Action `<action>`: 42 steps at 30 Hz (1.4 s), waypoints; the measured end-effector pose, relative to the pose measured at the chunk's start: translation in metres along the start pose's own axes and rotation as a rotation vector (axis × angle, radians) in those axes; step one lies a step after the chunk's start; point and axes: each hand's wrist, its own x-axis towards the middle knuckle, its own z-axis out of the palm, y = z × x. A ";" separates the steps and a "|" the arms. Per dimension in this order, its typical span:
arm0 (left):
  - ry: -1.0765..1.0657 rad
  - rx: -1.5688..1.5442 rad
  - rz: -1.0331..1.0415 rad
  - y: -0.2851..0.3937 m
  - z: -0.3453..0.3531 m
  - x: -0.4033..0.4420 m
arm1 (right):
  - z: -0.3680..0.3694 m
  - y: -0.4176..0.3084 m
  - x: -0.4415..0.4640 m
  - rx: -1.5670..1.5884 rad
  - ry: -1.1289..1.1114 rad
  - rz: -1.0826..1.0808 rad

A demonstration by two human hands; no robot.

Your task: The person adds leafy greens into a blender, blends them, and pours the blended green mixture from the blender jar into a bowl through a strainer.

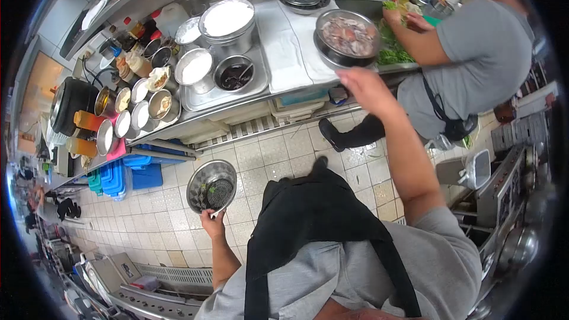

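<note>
My left hand (213, 222) grips the rim of a metal colander (220, 169) low over the tiled floor, thumb on the inner side. A few green leaf bits lie in its perforated bottom. My right hand (368, 90) is stretched forward at the counter's front edge, its fingers extended and slightly blurred, holding nothing I can see. Just beyond it stands a steel bowl (340, 59) of pale pinkish raw pieces that look like squid, on a white cloth (284, 53). Whether my fingertips touch the bowl I cannot tell.
A co-worker (486, 41) stands at the right, hands over leafy greens (394, 53) in the sink. Left on the counter are a tray (192, 99) with bowls of white powder and dark sauce, plus several bottles and small pots. Blue tubs (112, 178) sit below. A bin (474, 169) stands right.
</note>
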 end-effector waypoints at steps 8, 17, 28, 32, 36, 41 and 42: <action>0.218 -0.124 -0.345 0.010 0.016 -0.054 | 0.037 0.115 0.246 -0.209 -0.036 -0.035; 0.574 0.050 -0.689 0.083 0.064 -0.119 | 0.128 0.279 0.440 -0.717 -0.359 -0.050; 0.626 0.076 -0.951 0.082 0.111 -0.171 | 0.100 0.194 0.435 -0.603 -0.239 0.072; 0.572 0.112 -0.935 0.089 0.097 -0.148 | 0.097 0.223 0.454 -0.552 -0.150 0.011; 0.540 0.078 -0.850 0.093 0.073 -0.112 | 0.097 0.244 0.461 -0.392 0.178 0.108; 0.463 0.113 -0.732 0.082 0.041 -0.074 | 0.085 0.297 0.486 -0.087 0.379 0.345; 0.454 0.063 -0.699 0.069 0.036 -0.068 | 0.079 0.304 0.483 -0.012 0.304 0.356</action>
